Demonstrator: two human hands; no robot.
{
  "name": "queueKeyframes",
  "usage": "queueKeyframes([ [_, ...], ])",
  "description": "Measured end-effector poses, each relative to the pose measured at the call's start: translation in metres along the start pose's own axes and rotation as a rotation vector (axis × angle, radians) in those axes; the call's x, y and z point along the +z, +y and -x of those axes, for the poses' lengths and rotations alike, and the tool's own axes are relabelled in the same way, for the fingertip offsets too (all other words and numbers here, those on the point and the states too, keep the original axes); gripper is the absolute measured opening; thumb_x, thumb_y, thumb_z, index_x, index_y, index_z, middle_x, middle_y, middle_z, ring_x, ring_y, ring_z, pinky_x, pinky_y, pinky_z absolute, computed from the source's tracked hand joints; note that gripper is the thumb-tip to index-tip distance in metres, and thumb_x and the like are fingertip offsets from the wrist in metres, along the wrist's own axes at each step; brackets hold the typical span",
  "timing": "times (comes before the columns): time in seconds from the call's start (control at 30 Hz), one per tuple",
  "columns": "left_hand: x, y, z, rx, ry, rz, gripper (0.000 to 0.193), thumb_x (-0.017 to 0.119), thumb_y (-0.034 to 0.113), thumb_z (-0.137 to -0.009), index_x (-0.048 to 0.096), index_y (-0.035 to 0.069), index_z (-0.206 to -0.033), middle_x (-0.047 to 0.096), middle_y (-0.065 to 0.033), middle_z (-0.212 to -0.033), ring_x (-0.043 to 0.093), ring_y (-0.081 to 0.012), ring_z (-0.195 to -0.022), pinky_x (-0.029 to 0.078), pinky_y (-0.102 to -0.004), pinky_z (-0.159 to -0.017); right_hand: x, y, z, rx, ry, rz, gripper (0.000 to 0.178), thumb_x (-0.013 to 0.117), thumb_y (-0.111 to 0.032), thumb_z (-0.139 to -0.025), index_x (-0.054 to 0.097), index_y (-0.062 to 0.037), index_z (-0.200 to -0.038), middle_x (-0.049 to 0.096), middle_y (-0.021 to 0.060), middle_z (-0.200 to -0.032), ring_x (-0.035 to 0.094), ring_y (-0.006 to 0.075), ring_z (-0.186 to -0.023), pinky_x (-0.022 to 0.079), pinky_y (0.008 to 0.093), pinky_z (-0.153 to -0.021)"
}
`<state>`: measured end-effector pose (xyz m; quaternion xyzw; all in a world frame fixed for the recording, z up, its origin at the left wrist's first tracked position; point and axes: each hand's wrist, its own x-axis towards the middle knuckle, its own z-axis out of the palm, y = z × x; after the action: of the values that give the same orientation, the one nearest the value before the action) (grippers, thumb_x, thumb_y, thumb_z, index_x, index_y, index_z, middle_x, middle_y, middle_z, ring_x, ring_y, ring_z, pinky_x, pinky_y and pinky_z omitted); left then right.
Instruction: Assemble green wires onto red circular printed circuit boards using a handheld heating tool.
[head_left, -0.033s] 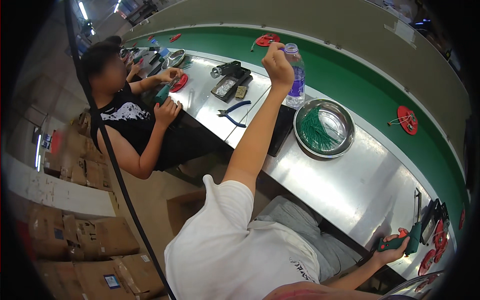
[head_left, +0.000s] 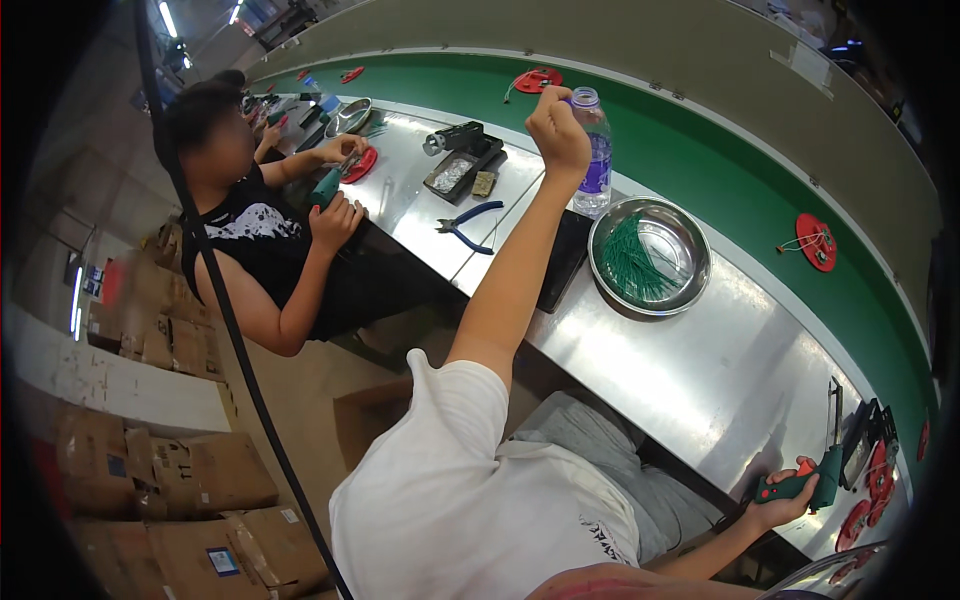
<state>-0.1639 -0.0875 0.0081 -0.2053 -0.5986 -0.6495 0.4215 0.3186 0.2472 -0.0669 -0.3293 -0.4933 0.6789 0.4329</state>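
My left hand (head_left: 560, 135) is raised over the far side of the bench, its fingers curled closed beside the neck of a clear plastic bottle (head_left: 594, 165) with a purple label. Whatever those fingers hold, if anything, is hidden. Just behind the hand, a red disc (head_left: 540, 80) with a pale wire lies on the green strip. At the lower right, my right hand (head_left: 780, 508) grips a dark green soldering gun (head_left: 826, 482) with red buttons, its thin metal tip pointing up and away. Between the hands stands a round steel bowl (head_left: 698, 275) holding green wires (head_left: 632, 262).
Blue-handled cutters (head_left: 468, 225) and a black tray (head_left: 452, 175) lie left of my arm. A dark flat object (head_left: 563, 262) sits beside the bowl. Several red discs (head_left: 880, 470) are at far right. A co-worker (head_left: 260, 220) sits at left; cardboard boxes (head_left: 215, 480) are stacked lower left.
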Motion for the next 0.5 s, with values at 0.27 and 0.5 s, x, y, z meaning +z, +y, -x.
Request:
queueKeyframes([
  [0.27,0.003,0.027,0.009,0.12,-0.066,-0.161,0.03,0.073,0.026,-0.087,0.064,-0.001,-0.097,0.064,-0.013,-0.089,0.065,-0.0215,-0.068,0.052,-0.0336,-0.062,-0.003,-0.002,0.002,0.027,0.007,-0.049,0.039,0.046,-0.041,-0.104,0.061,-0.0044,-0.105,0.049,0.0001,-0.058,0.045,0.0104,-0.05,0.035,0.0244,-0.049],
  [0.5,0.012,0.031,0.035,0.082,-0.077,-0.306,0.051,0.086,0.029,-0.067,0.061,0.003,-0.103,0.06,-0.0124,-0.09,0.061,-0.0295,-0.084,0.05,-0.0401,-0.077,-0.001,0.008,0.0,-0.03,-0.02,-0.076,0.039,0.046,-0.041,-0.104,0.06,-0.0052,-0.103,0.047,-0.0006,-0.058,0.045,0.01,-0.049,0.034,0.0242,-0.047],
])
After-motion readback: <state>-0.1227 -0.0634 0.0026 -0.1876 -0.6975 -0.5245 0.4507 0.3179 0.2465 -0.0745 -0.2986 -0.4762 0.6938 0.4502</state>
